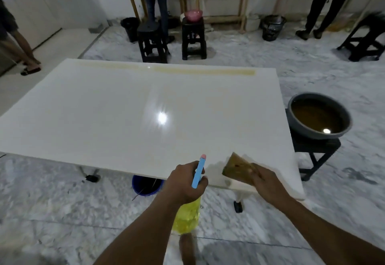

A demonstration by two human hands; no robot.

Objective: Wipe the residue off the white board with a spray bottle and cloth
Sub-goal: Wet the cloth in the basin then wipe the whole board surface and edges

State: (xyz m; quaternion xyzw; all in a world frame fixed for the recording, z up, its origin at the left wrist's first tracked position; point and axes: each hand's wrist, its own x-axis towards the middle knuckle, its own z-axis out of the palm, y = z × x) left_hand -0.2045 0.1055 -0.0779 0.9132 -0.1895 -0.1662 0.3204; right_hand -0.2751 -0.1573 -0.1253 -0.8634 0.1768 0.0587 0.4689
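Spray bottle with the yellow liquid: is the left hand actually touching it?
Touching. The head view shows the left hand with fingers curled round the neck of the spray bottle.

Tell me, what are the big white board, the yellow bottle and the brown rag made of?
The white board looks like a hard, glossy sheet, maybe laminate: a bright spot of light shines back off it. The spray bottle seems to be see-through plastic, yellow inside, with a matte blue top. The cloth looks like soft brownish fabric, perhaps sponge; blur leaves that open.
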